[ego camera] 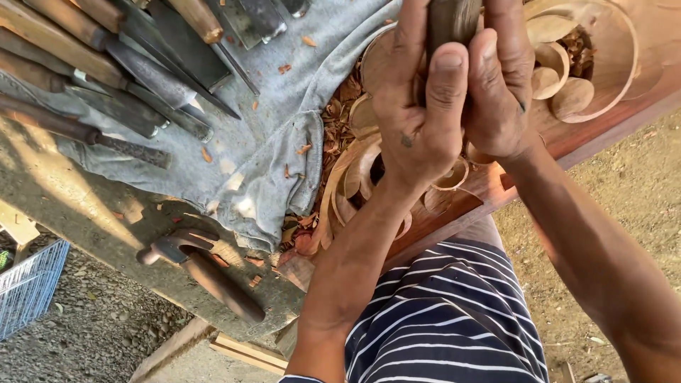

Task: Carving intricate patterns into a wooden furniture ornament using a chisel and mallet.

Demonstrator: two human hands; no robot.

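Wood dominates the scene; your left hand (415,120) and right hand (500,92) are both wrapped tight around one dark, rounded wooden tool handle (452,21), left thumb laid flat up its front, right fingers closed just beside it; the handle sits between the two palms and rises out of the top edge, so its upper end is cut off, and its working end is hidden behind your hands. Beneath the hands lies a reddish wooden plank (567,135) with smooth curved hollows carved into it; thin, curled, pale-to-rust shavings (355,177) are piled at its near edge, partly concealed by your left wrist. To the left, a crumpled grey cloth (284,142) covers part of the rough, weathered desk (92,206); on the cloth rests a row of chisels (142,78) with brown wooden handles and dull, pitted steel blades, their handle ends cut off by the frame. A hammer (202,266) with a dark wooden shaft lies on the bare desk, well apart from both hands. A blue wire basket (28,284) shows at the lower left, partly out of view.
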